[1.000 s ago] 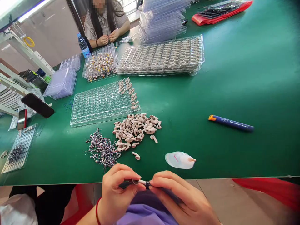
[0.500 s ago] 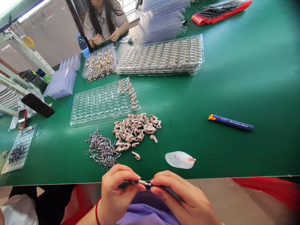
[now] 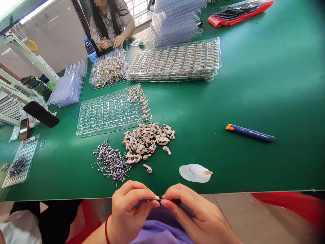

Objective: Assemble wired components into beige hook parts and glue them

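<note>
My left hand [image 3: 133,208] pinches a beige earbud shell [image 3: 156,198] just off the table's front edge, most of it covered by the fingers. Close against its stem end, the thumb and forefinger of my right hand [image 3: 191,211] are closed on a tiny dark part that I cannot make out. Ahead of my hands lies a pile of beige earbud shells [image 3: 141,142], with one loose shell [image 3: 148,168] nearer me. To its left is a heap of small wired components [image 3: 111,161]. A translucent squeeze bottle [image 3: 191,173] rests on its side to the right.
A clear moulded tray [image 3: 106,112] holds several shells along its right end. Behind it stand filled trays [image 3: 175,61], stacked clear trays [image 3: 175,23] and a water bottle [image 3: 90,49]. A blue pen-like tool [image 3: 251,133] lies right. Across the table sits a person [image 3: 110,25].
My hands have drawn slightly closer together, and less of the shell's stem shows between my fingers. The person across the table has leaned a little to the left.
</note>
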